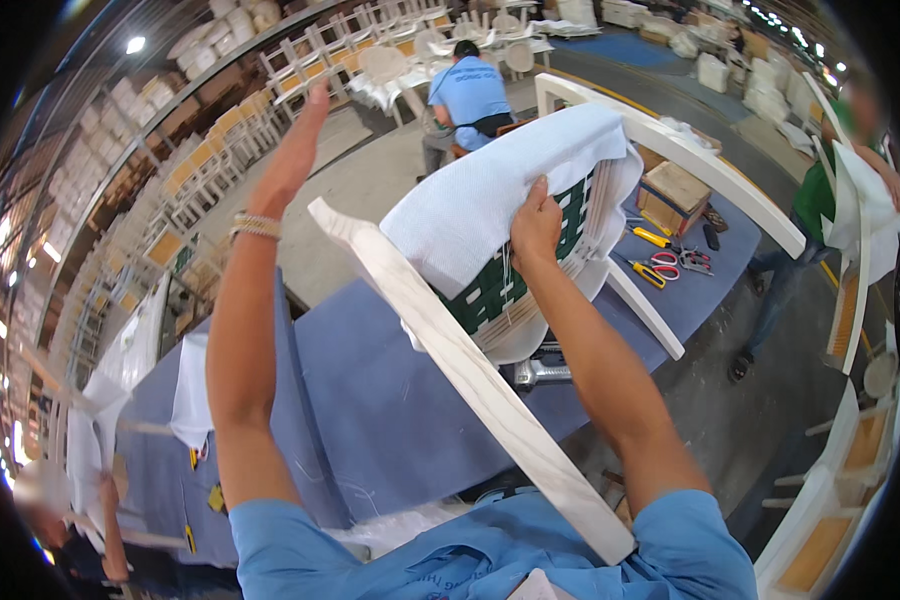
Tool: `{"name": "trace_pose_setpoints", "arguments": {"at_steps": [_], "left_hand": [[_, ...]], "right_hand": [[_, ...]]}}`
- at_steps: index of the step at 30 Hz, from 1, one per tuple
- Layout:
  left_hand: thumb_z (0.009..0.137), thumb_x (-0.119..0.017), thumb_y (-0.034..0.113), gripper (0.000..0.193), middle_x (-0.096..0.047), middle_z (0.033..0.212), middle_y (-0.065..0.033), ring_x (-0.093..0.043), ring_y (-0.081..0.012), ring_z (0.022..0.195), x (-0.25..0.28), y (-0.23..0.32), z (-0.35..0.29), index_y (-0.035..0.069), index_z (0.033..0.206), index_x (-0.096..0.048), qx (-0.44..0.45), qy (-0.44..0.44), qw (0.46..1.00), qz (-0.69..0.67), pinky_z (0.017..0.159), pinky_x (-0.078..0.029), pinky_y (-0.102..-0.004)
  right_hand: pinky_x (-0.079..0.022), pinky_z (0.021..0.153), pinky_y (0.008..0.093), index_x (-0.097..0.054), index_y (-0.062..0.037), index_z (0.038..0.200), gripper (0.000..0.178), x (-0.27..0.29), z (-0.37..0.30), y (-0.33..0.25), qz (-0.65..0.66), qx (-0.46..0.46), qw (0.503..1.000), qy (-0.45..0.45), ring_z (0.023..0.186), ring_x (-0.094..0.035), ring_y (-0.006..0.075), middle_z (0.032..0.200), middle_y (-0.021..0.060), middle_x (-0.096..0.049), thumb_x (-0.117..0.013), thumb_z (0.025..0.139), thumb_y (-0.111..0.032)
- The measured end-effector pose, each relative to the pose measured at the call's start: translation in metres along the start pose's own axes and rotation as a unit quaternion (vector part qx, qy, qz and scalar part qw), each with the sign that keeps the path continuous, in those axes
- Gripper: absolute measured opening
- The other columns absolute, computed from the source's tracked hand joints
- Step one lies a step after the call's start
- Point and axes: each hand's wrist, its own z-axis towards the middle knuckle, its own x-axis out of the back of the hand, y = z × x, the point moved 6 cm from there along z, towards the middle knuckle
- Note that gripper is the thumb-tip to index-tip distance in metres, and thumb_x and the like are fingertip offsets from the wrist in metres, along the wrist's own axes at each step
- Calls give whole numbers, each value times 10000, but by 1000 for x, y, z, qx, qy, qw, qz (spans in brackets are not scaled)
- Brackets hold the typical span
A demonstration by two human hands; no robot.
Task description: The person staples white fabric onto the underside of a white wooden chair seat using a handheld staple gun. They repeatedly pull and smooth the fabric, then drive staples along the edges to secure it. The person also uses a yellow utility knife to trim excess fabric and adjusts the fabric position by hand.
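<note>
A pale wooden chair frame (pixel 470 370) lies tipped on the blue-covered table, one long leg slanting toward my chest. White fabric (pixel 490 190) drapes over its seat, where green webbing (pixel 485 300) and pale cords show below the cloth edge. My right hand (pixel 538 228) grips that edge of the fabric, thumb on top; its other fingers are partly hidden. Raised in the air to the left of the chair, my left hand (pixel 295 150) is seen edge-on with fingers stretched out, holding nothing. A bracelet circles that wrist.
Right of the chair, the table (pixel 370 400) bears red-handled scissors (pixel 665 265), yellow-handled tools (pixel 650 237) and a box (pixel 673 195). A silver stapler-like tool (pixel 540 373) lies under the seat. Co-workers are ahead, at right and lower left. Chair frames (pixel 220 150) crowd the far left.
</note>
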Motion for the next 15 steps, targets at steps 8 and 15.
{"name": "trace_pose_setpoints", "arguments": {"at_steps": [8, 15], "left_hand": [[1083, -213, 556, 724, -171, 1682, -103, -172, -249, 1544, -149, -13, 16, 67, 1614, -160, -8, -404, 913, -58, 1254, -101, -357], [1038, -309, 649, 841, -248, 1652, -141, -286, -296, 1500, -200, -41, 66, 50, 1611, -167, 114, -380, 904, -160, 1200, -249, -349]], "right_hand": [[-494, 813, 406, -639, 144, 976, 673, 13, 15, 19, 70, -8, 997, -38, 836, -651, 267, 885, 218, -689, -355, 1088, -456], [-482, 760, 332, -639, 98, 953, 640, 0, 1, 16, 128, -4, 992, -10, 794, -582, 177, 833, 127, -655, -378, 1090, -470]]}}
